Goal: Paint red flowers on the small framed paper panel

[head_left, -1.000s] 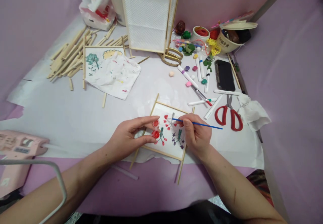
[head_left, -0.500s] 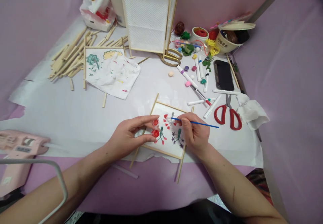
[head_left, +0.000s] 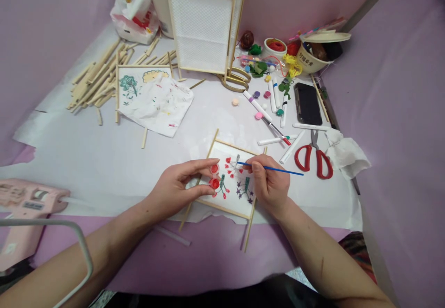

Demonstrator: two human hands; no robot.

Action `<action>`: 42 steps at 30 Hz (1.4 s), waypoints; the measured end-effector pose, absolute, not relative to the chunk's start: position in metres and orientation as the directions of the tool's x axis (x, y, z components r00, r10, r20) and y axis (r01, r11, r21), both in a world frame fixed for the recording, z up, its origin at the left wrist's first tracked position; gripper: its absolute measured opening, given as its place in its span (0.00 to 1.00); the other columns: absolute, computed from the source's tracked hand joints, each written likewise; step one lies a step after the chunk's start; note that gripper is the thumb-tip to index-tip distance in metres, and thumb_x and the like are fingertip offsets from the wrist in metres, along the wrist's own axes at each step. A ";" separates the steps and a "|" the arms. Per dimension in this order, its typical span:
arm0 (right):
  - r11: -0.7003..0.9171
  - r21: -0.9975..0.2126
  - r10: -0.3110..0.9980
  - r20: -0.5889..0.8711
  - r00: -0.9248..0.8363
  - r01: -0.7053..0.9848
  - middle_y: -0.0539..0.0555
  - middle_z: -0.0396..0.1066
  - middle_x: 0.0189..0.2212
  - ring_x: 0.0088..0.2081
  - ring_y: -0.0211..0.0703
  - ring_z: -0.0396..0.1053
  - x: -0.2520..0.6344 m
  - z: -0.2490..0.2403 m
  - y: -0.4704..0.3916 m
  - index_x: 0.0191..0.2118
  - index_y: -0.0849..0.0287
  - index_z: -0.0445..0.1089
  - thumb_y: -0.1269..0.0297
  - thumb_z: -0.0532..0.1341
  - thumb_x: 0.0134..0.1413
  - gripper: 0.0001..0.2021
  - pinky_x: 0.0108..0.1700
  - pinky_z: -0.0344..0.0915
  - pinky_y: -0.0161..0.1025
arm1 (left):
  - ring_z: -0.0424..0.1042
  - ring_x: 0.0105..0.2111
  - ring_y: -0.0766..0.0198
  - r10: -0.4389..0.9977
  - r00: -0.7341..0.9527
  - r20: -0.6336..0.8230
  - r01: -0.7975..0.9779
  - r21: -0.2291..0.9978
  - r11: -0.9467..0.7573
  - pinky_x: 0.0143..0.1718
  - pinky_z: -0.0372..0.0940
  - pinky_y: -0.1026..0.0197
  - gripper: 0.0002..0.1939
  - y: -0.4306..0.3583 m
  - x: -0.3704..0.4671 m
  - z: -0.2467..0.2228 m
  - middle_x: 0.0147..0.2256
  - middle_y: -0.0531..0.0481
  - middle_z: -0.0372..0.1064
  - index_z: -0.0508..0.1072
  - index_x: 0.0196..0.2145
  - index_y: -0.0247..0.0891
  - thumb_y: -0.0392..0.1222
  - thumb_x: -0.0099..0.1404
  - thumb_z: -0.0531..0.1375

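Between thumb and fingers, my left hand (head_left: 181,183) holds a small open pot of red paint (head_left: 215,184) with its lid beside it, over the left side of a wood-framed white panel (head_left: 217,149). My right hand (head_left: 269,180) grips a thin blue paintbrush (head_left: 278,169), its tip pointing left over the upper part of the panel. Painted on the panel are red flowers (head_left: 228,160), green stems and purple star shapes (head_left: 245,191). The panel lies slightly turned near the table's front edge.
A framed white lantern-like box (head_left: 203,28) stands at the back. Wooden sticks (head_left: 100,76) and a painted panel under crumpled paper (head_left: 163,104) lie left. Markers, red scissors (head_left: 323,162), a phone (head_left: 308,103) and a bowl (head_left: 311,60) are at right. A pink glue gun (head_left: 31,206) sits front left.
My right hand and the blue brush have shifted very slightly to the right. My left hand and the paint pot look unmoved.
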State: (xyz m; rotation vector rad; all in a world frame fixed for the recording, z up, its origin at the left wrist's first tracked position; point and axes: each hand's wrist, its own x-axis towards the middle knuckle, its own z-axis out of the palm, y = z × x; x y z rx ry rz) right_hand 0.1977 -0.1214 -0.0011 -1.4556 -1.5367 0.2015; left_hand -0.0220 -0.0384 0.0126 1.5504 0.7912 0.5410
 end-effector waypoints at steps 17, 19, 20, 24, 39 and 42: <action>0.418 -0.701 0.663 0.671 0.333 0.578 0.53 0.75 0.34 0.31 0.40 0.72 0.208 -0.005 -0.117 0.49 0.53 0.70 0.66 0.53 0.66 0.12 0.34 0.71 0.41 | 0.76 0.41 0.60 0.790 0.607 -0.084 -0.119 0.973 0.195 0.47 0.69 0.58 0.24 -0.030 -0.027 0.017 0.34 0.53 0.76 0.77 0.49 0.48 0.37 0.54 0.70; 0.400 -0.695 0.661 0.670 0.338 0.597 0.53 0.75 0.36 0.33 0.41 0.72 0.211 -0.006 -0.114 0.49 0.53 0.71 0.66 0.52 0.66 0.12 0.36 0.71 0.42 | 0.75 0.41 0.61 0.803 0.592 -0.069 -0.170 0.963 0.208 0.47 0.67 0.59 0.23 -0.026 -0.029 0.015 0.34 0.54 0.76 0.77 0.49 0.49 0.37 0.54 0.70; 0.385 -0.689 0.657 0.672 0.342 0.614 0.54 0.75 0.37 0.34 0.41 0.73 0.212 -0.006 -0.113 0.48 0.53 0.71 0.65 0.52 0.66 0.12 0.38 0.72 0.43 | 0.75 0.41 0.62 0.811 0.581 -0.064 -0.196 0.957 0.215 0.48 0.67 0.59 0.24 -0.025 -0.029 0.015 0.34 0.54 0.75 0.77 0.49 0.49 0.38 0.54 0.71; 0.345 -0.661 0.629 0.690 0.359 0.666 0.55 0.75 0.40 0.39 0.43 0.74 0.215 -0.004 -0.110 0.46 0.54 0.71 0.64 0.53 0.65 0.11 0.43 0.71 0.45 | 0.75 0.41 0.64 0.824 0.564 -0.053 -0.269 0.932 0.244 0.50 0.65 0.60 0.25 -0.020 -0.030 0.013 0.34 0.54 0.74 0.77 0.49 0.47 0.37 0.53 0.71; 0.250 -0.574 0.790 0.587 0.179 0.780 0.58 0.74 0.48 0.49 0.48 0.73 0.225 0.005 -0.132 0.54 0.54 0.67 0.62 0.55 0.64 0.15 0.52 0.69 0.48 | 0.75 0.45 0.57 0.800 0.600 -0.009 -0.291 0.929 0.229 0.53 0.65 0.52 0.31 -0.016 -0.029 0.010 0.37 0.47 0.77 0.72 0.54 0.39 0.40 0.51 0.72; 0.305 -0.483 0.892 0.446 -0.069 0.821 0.58 0.68 0.58 0.58 0.51 0.67 0.231 0.017 -0.150 0.60 0.52 0.61 0.62 0.60 0.60 0.22 0.58 0.64 0.52 | 0.75 0.44 0.59 0.816 0.578 0.006 -0.322 0.920 0.222 0.53 0.65 0.53 0.29 -0.014 -0.030 0.013 0.37 0.48 0.77 0.74 0.52 0.39 0.40 0.51 0.72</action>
